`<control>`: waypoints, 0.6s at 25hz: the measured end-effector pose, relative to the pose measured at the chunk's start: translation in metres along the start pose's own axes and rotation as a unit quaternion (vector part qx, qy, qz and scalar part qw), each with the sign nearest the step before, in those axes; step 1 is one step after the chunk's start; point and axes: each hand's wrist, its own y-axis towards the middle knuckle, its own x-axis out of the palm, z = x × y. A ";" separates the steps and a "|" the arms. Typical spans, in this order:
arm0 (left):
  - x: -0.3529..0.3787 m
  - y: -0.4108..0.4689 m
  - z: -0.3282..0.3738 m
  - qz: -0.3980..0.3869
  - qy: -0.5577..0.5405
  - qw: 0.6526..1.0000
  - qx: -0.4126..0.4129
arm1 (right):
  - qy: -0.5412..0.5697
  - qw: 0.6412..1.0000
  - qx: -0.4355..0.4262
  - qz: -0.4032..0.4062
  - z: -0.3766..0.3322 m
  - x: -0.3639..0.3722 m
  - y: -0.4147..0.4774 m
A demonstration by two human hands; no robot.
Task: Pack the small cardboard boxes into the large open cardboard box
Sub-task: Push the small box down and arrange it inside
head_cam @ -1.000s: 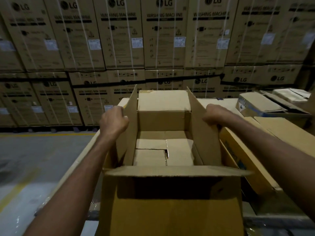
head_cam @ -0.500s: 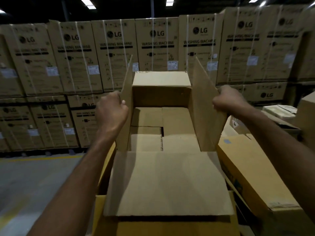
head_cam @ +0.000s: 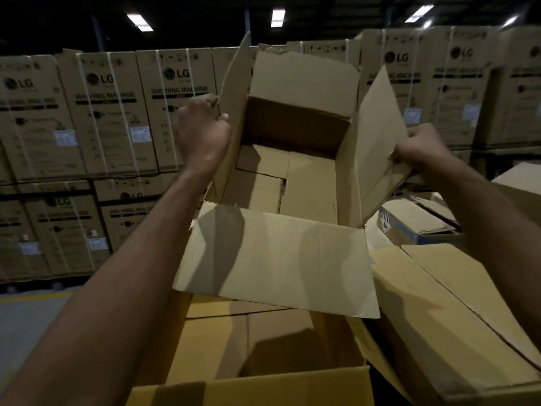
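**Warehouse stacks behind, box held by both flaps**

Stacked washing-machine cartons point(head_cam: 111, 118) fill the far wall. I see my left hand point(head_cam: 202, 133) pinching the large open box's point(head_cam: 278, 259) left flap, right hand point(head_cam: 421, 148) clamped on the right flap; small boxes point(head_cam: 310, 183) lie inside, between them.

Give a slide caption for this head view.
Left hand and right hand grip side flaps of an open box holding small boxes.
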 end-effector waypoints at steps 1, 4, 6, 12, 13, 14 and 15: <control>0.013 0.004 0.002 0.006 -0.018 0.999 -0.028 | 0.000 1.000 0.010 -0.008 0.006 -0.008 0.009; 0.058 -0.002 0.002 -0.002 -0.102 0.986 -0.135 | 0.001 0.998 0.051 -0.036 0.030 -0.024 0.038; 0.089 -0.023 -0.001 -0.029 -0.111 0.978 -0.172 | 0.021 0.994 0.092 -0.049 0.046 -0.032 0.054; 0.149 -0.068 -0.012 -0.061 -0.066 0.975 -0.202 | 0.127 0.973 0.161 -0.106 0.071 -0.047 0.084; 0.156 -0.073 -0.011 -0.071 -0.067 0.975 -0.198 | 0.143 0.964 0.185 -0.128 0.075 -0.045 0.084; 0.162 -0.077 -0.009 -0.084 -0.067 0.977 -0.184 | 0.153 0.955 0.207 -0.148 0.080 -0.042 0.083; 0.169 -0.079 -0.005 -0.093 -0.068 0.979 -0.168 | 0.156 0.949 0.220 -0.161 0.087 -0.039 0.083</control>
